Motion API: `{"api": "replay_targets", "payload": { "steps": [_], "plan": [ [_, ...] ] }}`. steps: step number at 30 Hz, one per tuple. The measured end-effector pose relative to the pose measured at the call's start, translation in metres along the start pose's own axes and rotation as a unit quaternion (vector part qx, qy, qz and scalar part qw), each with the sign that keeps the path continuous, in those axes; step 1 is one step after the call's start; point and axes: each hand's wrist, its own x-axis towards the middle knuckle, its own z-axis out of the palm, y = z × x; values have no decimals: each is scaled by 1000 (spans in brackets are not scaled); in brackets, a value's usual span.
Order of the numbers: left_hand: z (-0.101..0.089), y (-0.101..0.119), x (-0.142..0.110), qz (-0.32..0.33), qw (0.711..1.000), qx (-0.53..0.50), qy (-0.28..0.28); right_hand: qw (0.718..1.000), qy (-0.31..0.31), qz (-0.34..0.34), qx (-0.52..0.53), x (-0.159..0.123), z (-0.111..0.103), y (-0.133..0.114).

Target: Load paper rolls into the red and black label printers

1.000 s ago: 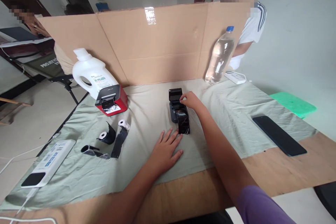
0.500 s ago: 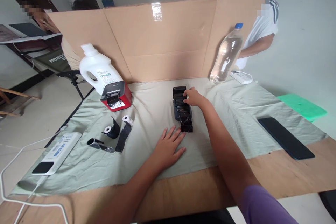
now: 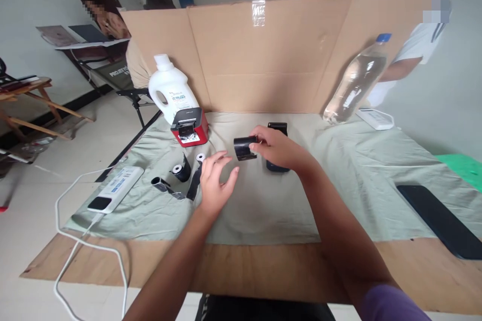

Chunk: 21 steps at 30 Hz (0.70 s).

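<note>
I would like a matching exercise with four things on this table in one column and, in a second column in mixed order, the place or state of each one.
Things:
1. black roll
2. red printer
3. clear bottle
4. dark phone

Places or states:
a. stands at the back right, against the cardboard
b. lies flat near the right front edge
c. held in the right hand
d. sits in front of the white jug

Pairs: 1-c, 2-d, 3-a, 4-b
</note>
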Motion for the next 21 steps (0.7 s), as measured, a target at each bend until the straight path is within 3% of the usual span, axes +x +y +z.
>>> {"api": "replay_targets", "payload": {
  "steps": [6, 10, 14, 17, 21],
  "plan": [
    [-6, -16, 4, 21, 997, 74, -31, 996, -76, -51, 12, -5, 27, -15],
    [-6, -16, 2, 6, 997, 68, -34, 995, -82, -50, 22, -4, 31, -15],
    [-4, -7, 2, -106, 993, -25, -54, 990, -76, -115, 22, -1, 27, -12],
    [2, -3, 1, -203, 965, -143, -87, 982, -78, -173, 10, 3, 26, -8],
    [13, -3, -3, -259, 923, -270, -90, 981, -90, -169, 4, 9, 34, -3]
  ]
}}
